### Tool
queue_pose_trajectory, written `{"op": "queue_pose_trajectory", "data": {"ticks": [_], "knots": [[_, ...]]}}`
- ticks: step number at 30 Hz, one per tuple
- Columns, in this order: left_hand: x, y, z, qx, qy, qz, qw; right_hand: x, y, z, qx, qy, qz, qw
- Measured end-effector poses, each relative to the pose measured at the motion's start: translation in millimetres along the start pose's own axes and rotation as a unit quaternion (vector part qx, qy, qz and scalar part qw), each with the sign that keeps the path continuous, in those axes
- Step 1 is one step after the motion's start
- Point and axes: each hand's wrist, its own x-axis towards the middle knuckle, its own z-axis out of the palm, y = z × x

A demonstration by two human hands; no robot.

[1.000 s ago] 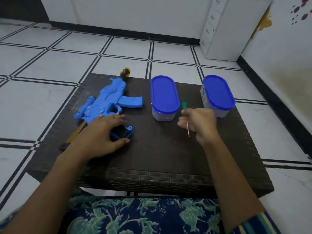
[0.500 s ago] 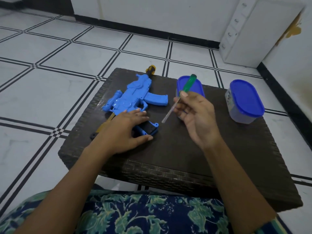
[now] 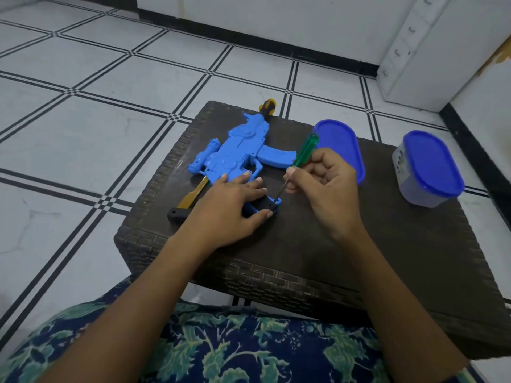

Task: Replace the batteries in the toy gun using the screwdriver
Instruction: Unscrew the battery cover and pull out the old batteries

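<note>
Unscrewing seemed in hand: the screwdriver (image 3: 305, 152), clasped by the right hand (image 3: 323, 183), was set tip-down at the grip of the toy gun (image 3: 235, 153), so firm turning was called for. The toy gun was pinned on the table (image 3: 387, 244) by the straight-fingered left hand (image 3: 229, 214), long axis diagonal, muzzle toward the table's far edge.

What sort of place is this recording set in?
Likely a room in a home: a white tiled floor with black lines, a low woven table, and a white cabinet by the wall.

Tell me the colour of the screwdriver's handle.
Green: the screwdriver handle shows best in the head view.
</note>
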Motion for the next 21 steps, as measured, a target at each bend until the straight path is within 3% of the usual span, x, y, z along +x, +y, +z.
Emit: {"op": "queue_pose_trajectory", "data": {"ticks": [8,21], "knots": [[4.0,4.0,-0.8,0.011,-0.037,-0.021,0.999,-1.7,4.0,-1.3,-0.008,-0.012,-0.031,0.999],[3.1,2.9,1.0,0.019,-0.032,-0.007,0.999,-4.4,-0.3,1.5,-0.016,-0.031,-0.073,0.997]]}}
